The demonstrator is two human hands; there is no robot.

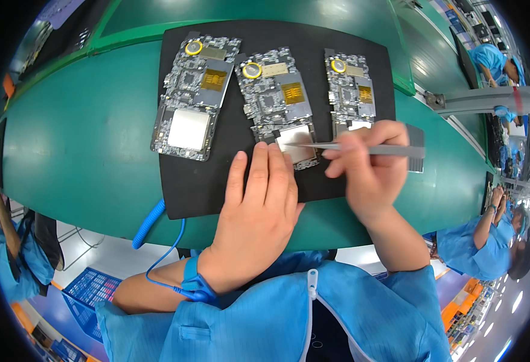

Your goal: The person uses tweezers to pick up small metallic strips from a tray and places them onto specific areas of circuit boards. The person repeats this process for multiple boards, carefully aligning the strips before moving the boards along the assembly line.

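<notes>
Three circuit boards lie on a black mat (204,187). The middle circuit board (269,99) has a yellow-rimmed coin cell, an amber patch and a silver metal shield (297,142) at its near end. My left hand (259,211) rests flat with fingers stretched, its fingertips at that board's near left edge. Pinched in my right hand (370,160) are grey tweezers (331,146), pointing left with their tips over the silver shield; whether they touch it I cannot tell. The left circuit board (195,90) lies apart. My right hand partly hides the near end of the right circuit board (349,84).
The mat lies on a green work table (84,145). A blue wrist strap (194,280) on my left wrist has a coiled blue cord (149,224) running to the table's near edge. Co-workers in blue sit at both sides. A blue basket (90,301) stands lower left.
</notes>
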